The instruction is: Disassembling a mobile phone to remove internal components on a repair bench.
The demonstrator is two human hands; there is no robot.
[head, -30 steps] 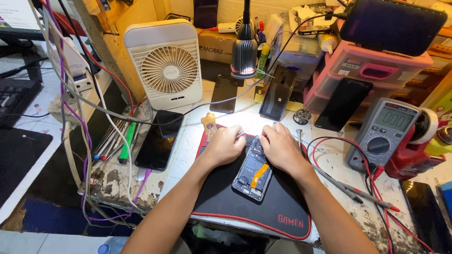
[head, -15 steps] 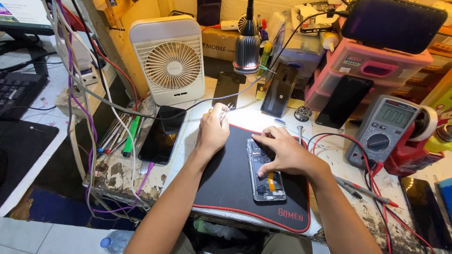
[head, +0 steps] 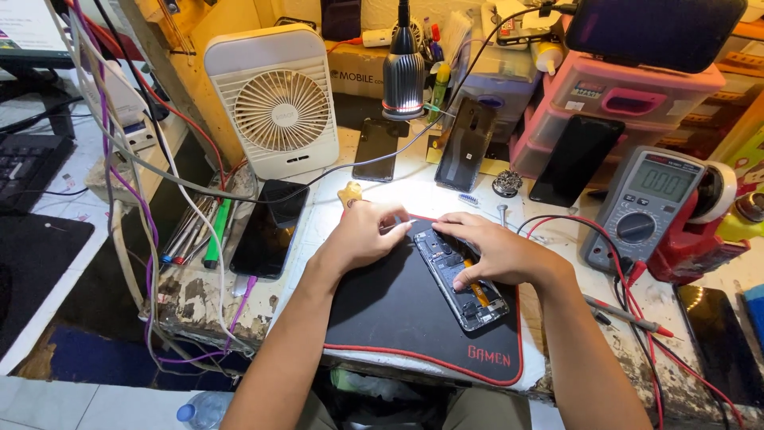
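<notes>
Lying opened, back cover off, on a black mat (head: 398,310) with red edging: a phone (head: 465,279), set slantwise, its circuit board and an orange strip showing. Pressing down on its middle with fingers spread: the right hand (head: 497,253), covering the upper half. Resting just left of the phone's top corner: the left hand (head: 368,233), fingers curled together around a thin light tool, the grip itself partly hidden. Hands sitting close together, not touching.

Standing behind the mat on the worn white surface (head: 334,215): two dark phones (head: 376,149) leaning upright beside a lamp head (head: 403,76) shining down. Lying left of the mat: another dark phone (head: 269,227), flat, next to a bundle of pens and tools (head: 195,231). Sitting further back: a white desk fan (head: 274,99), and a brown cardboard box (head: 358,72) with dark lettering, partly hidden. Stacking at the right rear: pink and clear plastic drawer boxes (head: 629,99), contents not discernible, a black phone (head: 574,159) leaning on them. Resting at the far right: a grey multimeter (head: 649,203) in a red holder, red leads (head: 637,295) trailing across the surface.
</notes>
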